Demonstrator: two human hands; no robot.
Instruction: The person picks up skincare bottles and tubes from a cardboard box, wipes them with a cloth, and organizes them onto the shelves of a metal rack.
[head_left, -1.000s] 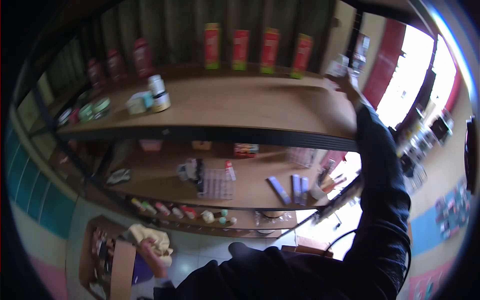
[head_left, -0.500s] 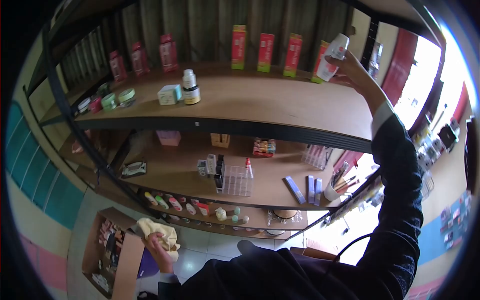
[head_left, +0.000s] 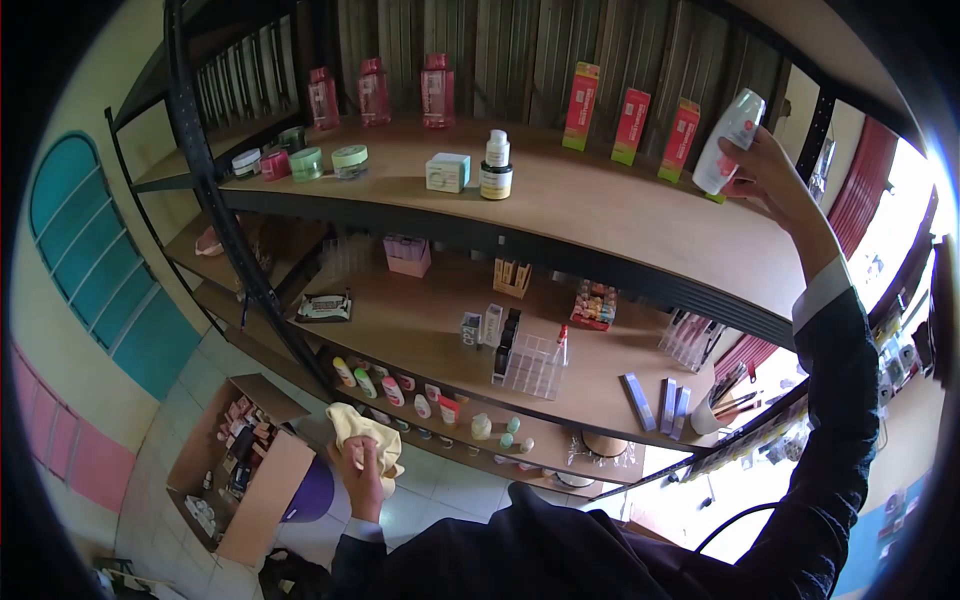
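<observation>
My right hand (head_left: 768, 170) is closed around a white bottle (head_left: 729, 142), held tilted over the right end of the top shelf. Behind the bottle, a box is almost wholly hidden, with only its green bottom edge showing. Just left of it stand several red-and-green boxes (head_left: 630, 126) in a row. Low on the left, my left hand (head_left: 361, 480) grips a crumpled pale yellow cloth (head_left: 366, 438) in front of the lower shelves. Beneath that hand is an open cardboard box (head_left: 265, 500) with many small cosmetics inside.
The top shelf (head_left: 600, 225) also bears pink bottles (head_left: 437, 92), low jars (head_left: 307, 163), a small carton (head_left: 447, 173) and a dark jar with a white bottle (head_left: 496, 165). Below are a clear organizer (head_left: 535, 368), blue boxes (head_left: 668, 404) and a brush cup (head_left: 712, 410). A black post (head_left: 225, 200) rises at left.
The view has turned left, so the shelves appear farther right. Both hands keep their hold on the bottle and the cloth.
</observation>
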